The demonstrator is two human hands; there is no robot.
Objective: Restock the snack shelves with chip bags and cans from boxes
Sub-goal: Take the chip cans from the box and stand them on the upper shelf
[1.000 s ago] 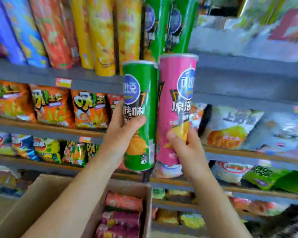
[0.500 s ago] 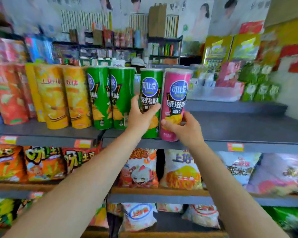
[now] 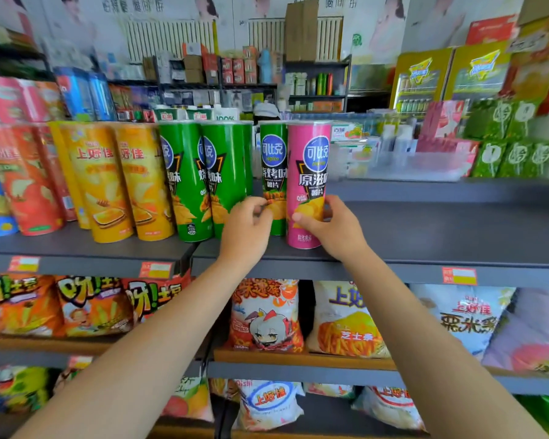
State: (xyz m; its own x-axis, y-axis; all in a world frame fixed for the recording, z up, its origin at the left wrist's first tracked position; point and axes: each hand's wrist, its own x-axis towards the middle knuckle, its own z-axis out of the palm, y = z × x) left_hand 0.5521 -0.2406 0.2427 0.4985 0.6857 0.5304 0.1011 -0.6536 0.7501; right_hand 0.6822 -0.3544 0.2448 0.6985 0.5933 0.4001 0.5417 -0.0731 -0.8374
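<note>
A green chip can [image 3: 274, 160] and a pink chip can [image 3: 309, 172] stand upright side by side on the grey top shelf [image 3: 425, 236]. My left hand [image 3: 246, 229] holds the green can low on its left side, its curled fingertips against the front. My right hand [image 3: 333, 229] grips the lower part of the pink can, thumb on the front and fingers round its right side. The green can sits slightly further back than the pink one, right next to two matching green cans [image 3: 203, 179].
Left of the green cans stand yellow cans [image 3: 108, 185] and red cans [image 3: 26, 185]. Right of the pink can the shelf is bare up to a clear tub [image 3: 419, 163] and green packets [image 3: 514, 153] at the back. Chip bags [image 3: 263, 315] fill the shelves below.
Both cans were lifted from below up to the top shelf and now stand on it. The view has risen from the box and lower shelves to the top shelf.
</note>
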